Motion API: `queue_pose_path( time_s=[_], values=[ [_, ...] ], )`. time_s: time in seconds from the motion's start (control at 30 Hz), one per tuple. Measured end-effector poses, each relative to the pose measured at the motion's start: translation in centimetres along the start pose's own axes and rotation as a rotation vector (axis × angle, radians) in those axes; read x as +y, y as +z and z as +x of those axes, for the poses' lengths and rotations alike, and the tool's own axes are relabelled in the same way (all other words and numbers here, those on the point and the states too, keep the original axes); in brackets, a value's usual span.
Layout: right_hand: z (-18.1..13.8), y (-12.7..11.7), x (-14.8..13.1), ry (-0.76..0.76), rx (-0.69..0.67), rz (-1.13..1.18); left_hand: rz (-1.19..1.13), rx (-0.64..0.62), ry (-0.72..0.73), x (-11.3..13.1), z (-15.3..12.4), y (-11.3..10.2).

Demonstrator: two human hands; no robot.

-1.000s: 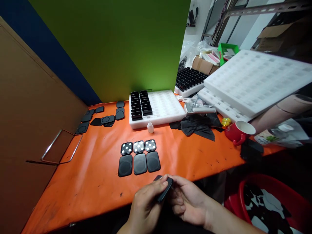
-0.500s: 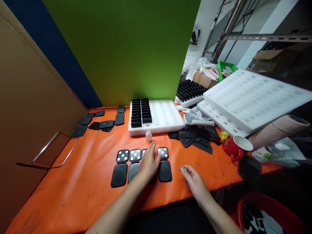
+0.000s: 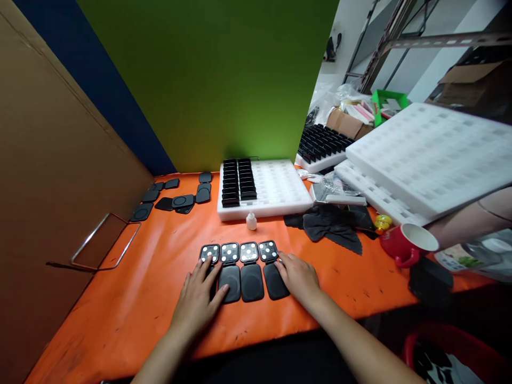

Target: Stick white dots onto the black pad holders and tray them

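**Four open cases [image 3: 252, 282], a flat hand at each end**

The left hand [image 3: 198, 293] lies open, its fingers spread over the leftmost case; half a second ago it covered the third one. The right hand [image 3: 299, 277], also loose and holding nothing, has come in from the right and touches the rightmost case. The row sits between both hands on the orange table [image 3: 140, 298]. A small white bottle [image 3: 251, 220] and a foam tray [image 3: 280, 184] stand behind it.
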State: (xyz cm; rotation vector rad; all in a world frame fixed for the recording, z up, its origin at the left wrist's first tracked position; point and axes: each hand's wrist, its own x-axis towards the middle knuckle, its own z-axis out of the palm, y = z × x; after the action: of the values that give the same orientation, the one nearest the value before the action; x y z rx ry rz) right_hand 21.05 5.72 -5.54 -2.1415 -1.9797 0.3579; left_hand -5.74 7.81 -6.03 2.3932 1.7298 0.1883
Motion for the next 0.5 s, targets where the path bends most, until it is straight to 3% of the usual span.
queue_pose_path(
  time_s=[0.2,0.33,0.43,0.5],
  values=[
    [0.3,0.8,-0.8,0.016,0.038,-0.02,0.057,0.023,-0.003,0.4,-0.6,0.8],
    [0.3,1.4,-0.4,0.042,0.088,0.141,0.03,-0.014,-0.006,0.2,-1.1,0.9],
    [0.5,2.0,0.6,0.109,0.175,0.409,-0.042,0.023,-0.047,-1.1,0.6,0.0],
    [0.8,2.4,1.2,0.153,0.197,0.538,-0.075,0.115,-0.134,-2.7,3.5,-1.1]
  ],
)
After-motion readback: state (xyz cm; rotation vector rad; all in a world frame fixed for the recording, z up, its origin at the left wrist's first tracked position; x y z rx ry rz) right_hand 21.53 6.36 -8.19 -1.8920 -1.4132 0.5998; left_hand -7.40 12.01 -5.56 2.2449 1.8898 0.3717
